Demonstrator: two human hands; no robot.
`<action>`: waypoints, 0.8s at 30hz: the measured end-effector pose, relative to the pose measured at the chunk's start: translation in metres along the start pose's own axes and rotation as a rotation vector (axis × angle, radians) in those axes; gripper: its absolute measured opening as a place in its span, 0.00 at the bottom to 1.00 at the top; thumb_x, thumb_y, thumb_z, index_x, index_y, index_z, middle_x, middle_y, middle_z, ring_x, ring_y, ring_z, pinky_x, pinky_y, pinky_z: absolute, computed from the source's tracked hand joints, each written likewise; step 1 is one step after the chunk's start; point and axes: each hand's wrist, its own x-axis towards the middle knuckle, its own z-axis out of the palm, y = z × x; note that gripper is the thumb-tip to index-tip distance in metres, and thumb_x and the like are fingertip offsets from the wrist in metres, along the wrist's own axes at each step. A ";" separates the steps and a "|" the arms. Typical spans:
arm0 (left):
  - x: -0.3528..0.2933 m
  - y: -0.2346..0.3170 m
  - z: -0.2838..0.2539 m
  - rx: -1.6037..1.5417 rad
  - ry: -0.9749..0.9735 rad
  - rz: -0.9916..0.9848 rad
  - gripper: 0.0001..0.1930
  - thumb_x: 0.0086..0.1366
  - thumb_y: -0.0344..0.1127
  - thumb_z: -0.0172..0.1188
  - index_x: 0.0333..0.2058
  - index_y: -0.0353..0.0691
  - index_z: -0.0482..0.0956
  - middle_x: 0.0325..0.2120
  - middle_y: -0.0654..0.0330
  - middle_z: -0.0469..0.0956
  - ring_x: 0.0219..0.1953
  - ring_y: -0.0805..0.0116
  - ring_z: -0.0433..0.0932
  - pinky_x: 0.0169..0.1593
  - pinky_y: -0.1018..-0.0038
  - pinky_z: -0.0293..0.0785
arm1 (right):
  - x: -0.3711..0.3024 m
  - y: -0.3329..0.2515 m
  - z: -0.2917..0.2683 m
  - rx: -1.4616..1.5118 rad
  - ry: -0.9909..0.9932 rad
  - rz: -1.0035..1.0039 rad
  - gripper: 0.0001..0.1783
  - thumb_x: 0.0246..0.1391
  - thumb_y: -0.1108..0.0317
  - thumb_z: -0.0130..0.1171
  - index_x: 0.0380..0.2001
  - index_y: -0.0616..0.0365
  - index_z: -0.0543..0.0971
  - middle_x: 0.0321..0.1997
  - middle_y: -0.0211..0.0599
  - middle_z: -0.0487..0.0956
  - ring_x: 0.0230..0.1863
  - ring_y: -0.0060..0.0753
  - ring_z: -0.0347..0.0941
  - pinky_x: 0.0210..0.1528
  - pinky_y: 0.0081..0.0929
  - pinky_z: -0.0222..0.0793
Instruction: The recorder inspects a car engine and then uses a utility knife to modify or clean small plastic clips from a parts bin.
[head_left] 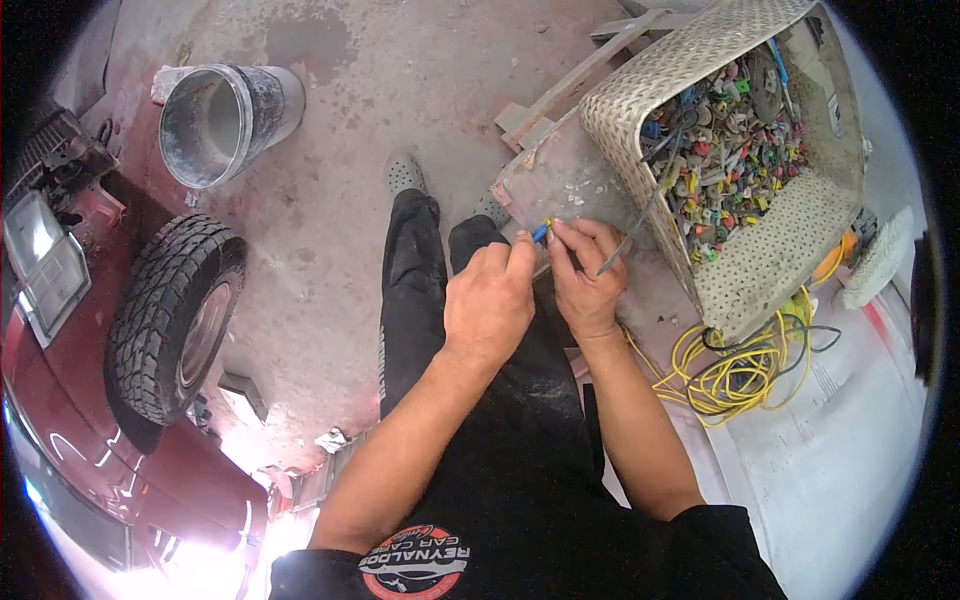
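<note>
My left hand point(490, 302) is closed, thumb and finger pinching a small blue piece point(541, 233). Close against it, my right hand point(590, 280) is closed too, its fingertips at a tiny yellow piece point(549, 223) that meets the blue one. Both pieces are too small to tell their kind. A thin dark strip point(640, 222) runs from the basket rim down across my right hand; whether I grip it cannot be seen. To the right lies a tipped beige woven-pattern plastic basket point(775, 262), holding many small coloured plastic pieces point(740, 150).
The basket rests on a worn board point(575, 180) with bits scattered on it. A yellow cable point(715, 385) lies coiled beside it. On the left are a grey bucket point(240, 125), a car wheel point(180, 320) and a red vehicle body point(75, 400). Wooden strips point(565, 90) lie beyond.
</note>
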 end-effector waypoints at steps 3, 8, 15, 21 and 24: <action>0.000 0.002 -0.002 0.002 -0.018 0.000 0.17 0.64 0.26 0.63 0.52 0.38 0.79 0.31 0.52 0.78 0.34 0.48 0.82 0.36 0.55 0.79 | 0.000 0.000 0.000 0.016 -0.010 0.016 0.15 0.49 0.73 0.76 0.42 0.51 0.88 0.37 0.29 0.82 0.40 0.36 0.79 0.48 0.37 0.64; 0.001 0.007 -0.004 0.065 -0.059 -0.014 0.20 0.61 0.27 0.64 0.54 0.37 0.78 0.33 0.53 0.78 0.36 0.50 0.82 0.37 0.57 0.81 | 0.002 0.002 0.000 0.017 -0.008 -0.006 0.15 0.49 0.74 0.76 0.41 0.51 0.88 0.36 0.29 0.82 0.38 0.37 0.78 0.46 0.38 0.64; -0.001 0.029 0.007 0.296 -0.060 0.012 0.22 0.61 0.29 0.63 0.54 0.31 0.76 0.32 0.55 0.76 0.34 0.56 0.81 0.34 0.63 0.83 | 0.000 0.004 0.000 0.026 -0.003 0.017 0.16 0.48 0.73 0.76 0.42 0.50 0.88 0.38 0.30 0.83 0.41 0.36 0.80 0.48 0.37 0.65; 0.001 0.028 0.007 0.367 -0.083 0.046 0.20 0.63 0.30 0.62 0.53 0.30 0.75 0.32 0.54 0.76 0.32 0.56 0.81 0.32 0.63 0.82 | -0.001 0.005 -0.002 0.024 -0.051 -0.009 0.15 0.50 0.71 0.76 0.43 0.52 0.88 0.39 0.31 0.84 0.43 0.36 0.81 0.49 0.37 0.66; 0.002 0.029 0.003 0.201 -0.103 -0.065 0.19 0.63 0.27 0.62 0.52 0.32 0.75 0.33 0.51 0.78 0.34 0.50 0.82 0.35 0.58 0.82 | -0.003 0.003 -0.002 0.034 -0.044 0.051 0.13 0.50 0.71 0.76 0.41 0.53 0.88 0.39 0.31 0.84 0.42 0.36 0.81 0.50 0.37 0.65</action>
